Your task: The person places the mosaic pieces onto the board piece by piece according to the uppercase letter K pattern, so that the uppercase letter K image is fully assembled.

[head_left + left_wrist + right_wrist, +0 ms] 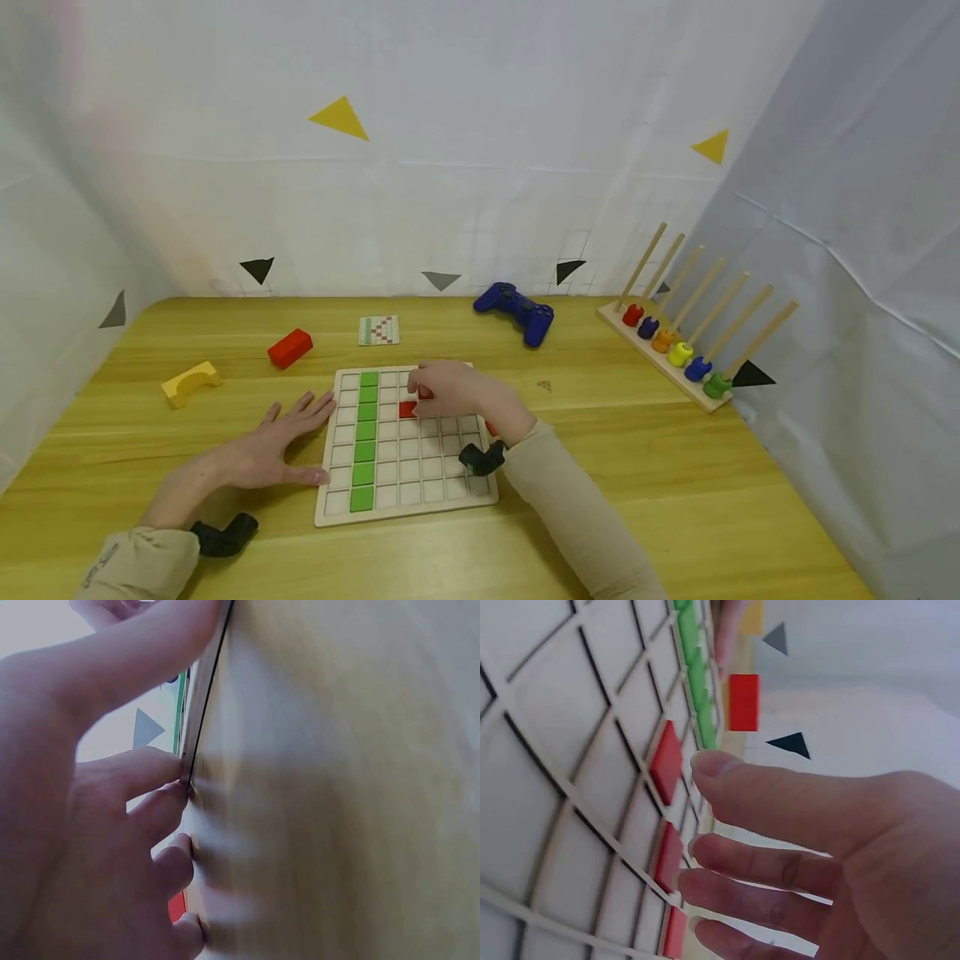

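A white grid board (408, 471) with a pale wooden frame lies on the table, one column filled with green square tiles (366, 431). My left hand (262, 450) rests at its left edge, fingers spread, thumb on the rim. Over the upper part of the board is my right hand (457, 390), beside a red tile (407, 409) set in the grid. In the right wrist view, the thumb (742, 784) and fingers reach toward the grid, with several red tiles (667, 761) near the fingertips. Nothing shows between thumb and fingers there.
Behind the board lies a small pattern card (378, 330). A red block (290, 348) and a yellow arch block (191, 383) are at left. A blue game controller (514, 312) lies at the back; a wooden peg stand (663, 358) with coloured beads stands at right.
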Demonstrator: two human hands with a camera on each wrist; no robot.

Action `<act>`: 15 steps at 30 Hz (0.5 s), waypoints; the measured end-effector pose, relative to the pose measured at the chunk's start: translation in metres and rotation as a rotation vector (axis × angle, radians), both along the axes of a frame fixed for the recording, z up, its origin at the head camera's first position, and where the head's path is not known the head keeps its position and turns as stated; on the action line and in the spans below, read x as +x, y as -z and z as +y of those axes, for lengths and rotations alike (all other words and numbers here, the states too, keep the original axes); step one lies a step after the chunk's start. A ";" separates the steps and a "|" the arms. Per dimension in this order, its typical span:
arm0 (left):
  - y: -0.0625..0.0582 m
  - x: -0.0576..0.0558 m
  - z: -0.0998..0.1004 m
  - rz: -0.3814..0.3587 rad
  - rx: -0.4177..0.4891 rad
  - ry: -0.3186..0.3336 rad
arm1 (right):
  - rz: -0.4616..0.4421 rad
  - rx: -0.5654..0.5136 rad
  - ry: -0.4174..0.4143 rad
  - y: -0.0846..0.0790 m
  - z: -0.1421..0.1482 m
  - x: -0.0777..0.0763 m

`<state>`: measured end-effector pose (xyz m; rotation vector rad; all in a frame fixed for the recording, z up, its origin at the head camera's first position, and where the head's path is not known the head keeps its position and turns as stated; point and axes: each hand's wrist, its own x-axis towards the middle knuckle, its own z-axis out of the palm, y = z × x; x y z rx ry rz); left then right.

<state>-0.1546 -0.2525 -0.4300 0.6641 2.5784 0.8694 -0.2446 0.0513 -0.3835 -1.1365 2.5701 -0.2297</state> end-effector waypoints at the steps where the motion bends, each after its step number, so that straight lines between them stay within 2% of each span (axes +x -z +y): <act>1: 0.000 0.000 0.000 -0.002 0.002 0.002 | -0.003 -0.010 0.002 -0.002 0.002 0.000; 8: -0.001 0.000 0.001 -0.013 -0.004 0.000 | -0.099 -0.099 0.001 -0.016 0.020 0.000; 15: -0.002 0.000 0.001 -0.008 -0.002 -0.008 | -0.120 -0.134 0.005 -0.021 0.055 -0.004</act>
